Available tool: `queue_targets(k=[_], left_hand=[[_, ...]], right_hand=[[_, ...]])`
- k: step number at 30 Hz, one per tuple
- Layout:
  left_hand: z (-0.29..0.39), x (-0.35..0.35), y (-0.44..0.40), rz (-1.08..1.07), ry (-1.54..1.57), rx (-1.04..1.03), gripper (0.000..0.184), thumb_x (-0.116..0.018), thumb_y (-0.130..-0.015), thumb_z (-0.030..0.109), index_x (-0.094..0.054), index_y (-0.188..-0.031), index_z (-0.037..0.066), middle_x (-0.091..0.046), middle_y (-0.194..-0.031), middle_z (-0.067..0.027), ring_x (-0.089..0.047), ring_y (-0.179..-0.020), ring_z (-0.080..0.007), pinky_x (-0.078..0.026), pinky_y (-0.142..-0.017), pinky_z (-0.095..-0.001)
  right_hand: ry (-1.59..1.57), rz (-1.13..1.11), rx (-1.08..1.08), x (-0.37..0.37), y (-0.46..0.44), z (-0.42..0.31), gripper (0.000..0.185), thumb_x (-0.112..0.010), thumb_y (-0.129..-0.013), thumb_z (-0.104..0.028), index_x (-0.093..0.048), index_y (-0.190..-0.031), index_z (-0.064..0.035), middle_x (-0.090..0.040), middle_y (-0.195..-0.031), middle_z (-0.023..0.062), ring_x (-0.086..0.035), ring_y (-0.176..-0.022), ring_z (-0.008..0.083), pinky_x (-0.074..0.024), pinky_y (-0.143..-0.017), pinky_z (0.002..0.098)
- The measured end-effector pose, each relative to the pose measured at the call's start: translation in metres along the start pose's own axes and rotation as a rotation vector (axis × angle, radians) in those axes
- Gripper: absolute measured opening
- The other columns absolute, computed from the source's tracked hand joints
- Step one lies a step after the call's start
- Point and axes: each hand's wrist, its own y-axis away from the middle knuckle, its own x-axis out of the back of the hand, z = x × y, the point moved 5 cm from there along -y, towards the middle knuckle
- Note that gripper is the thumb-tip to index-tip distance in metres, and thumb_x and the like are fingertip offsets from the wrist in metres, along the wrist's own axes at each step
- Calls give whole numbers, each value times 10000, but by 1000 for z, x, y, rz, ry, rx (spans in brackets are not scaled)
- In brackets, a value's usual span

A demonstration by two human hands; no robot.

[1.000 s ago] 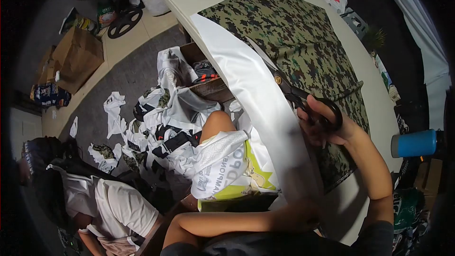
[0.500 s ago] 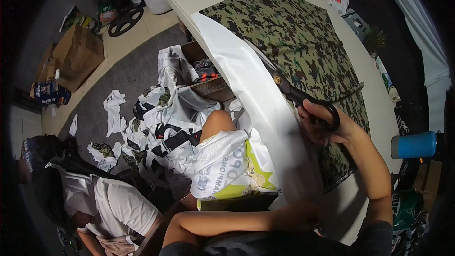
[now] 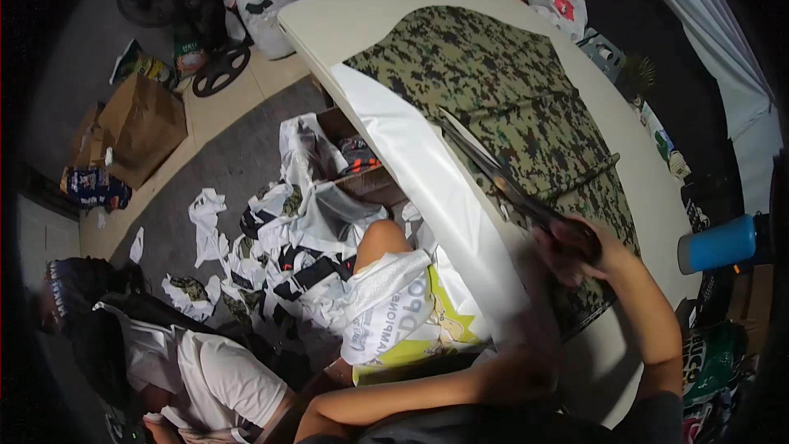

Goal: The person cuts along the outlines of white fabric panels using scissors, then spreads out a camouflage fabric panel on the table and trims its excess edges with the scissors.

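My right hand (image 3: 571,251) is closed around the handles of large dark scissors (image 3: 505,185). Their blades point up and left over the camouflage cloth (image 3: 501,74), near its left edge, and look slightly parted. Alongside that edge runs a strip of white cloth (image 3: 403,136), which hangs over the table's side. My left hand (image 3: 526,370) is at the lower end of the white strip, dark and blurred, so its fingers cannot be made out. The camouflage cloth lies on the pale table (image 3: 320,12) with a raised fold across it.
Cloth scraps (image 3: 238,259) are heaped on the floor at left, beside a printed white and green cloth (image 3: 411,312) over my lap. Another person in a white shirt (image 3: 222,370) sits at lower left. A blue tumbler (image 3: 719,247) stands at right; a paper bag (image 3: 144,127) is far left.
The view has tilted, so the scene sits lower. My right hand and the scissors have shifted down and right, and the blades show more fully over the camouflage cloth.
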Motion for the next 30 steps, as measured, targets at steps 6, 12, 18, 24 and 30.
queue_targets(k=[6,12,18,24,30], left_hand=[[37,166,47,863,-408,-281,328,-656,-738,41,-534,-1042,35,-553,-1078,-89,-503,-890,-188,-405,-768,-272],[-11,275,46,1231,-291,-204,495,-624,-821,171,-405,-1226,-12,-477,-1151,-151,-499,-977,-225,-389,-857,-274],[4,275,68,1145,-361,22,454,-588,-859,207,-420,-1189,-55,-541,-1018,-149,-525,-882,-200,-422,-793,-271],[32,215,95,947,-93,61,260,-548,-883,163,-511,-1042,-39,-565,-821,-72,-474,-650,-87,-397,-570,-195],[50,171,103,885,-7,142,180,-561,-873,125,-538,-978,-20,-565,-779,-49,-451,-585,-56,-356,-515,-156]], right_hand=[[1025,649,552,43,49,-17,278,-720,-684,-124,-474,-795,-55,-479,-609,24,-422,-528,144,-345,-520,260],[1031,955,622,105,21,27,311,-709,-703,-139,-450,-845,-46,-499,-665,49,-447,-559,193,-384,-557,300],[1004,1112,408,75,81,101,319,-663,-726,-135,-430,-927,-52,-513,-703,67,-461,-574,219,-389,-563,329],[794,1299,-47,10,192,191,288,-497,-769,-32,-469,-1056,-13,-546,-770,106,-498,-661,236,-409,-609,343],[503,1238,-3,-49,232,156,351,-538,-760,-69,-499,-1101,4,-572,-830,104,-463,-640,161,-394,-601,259]])
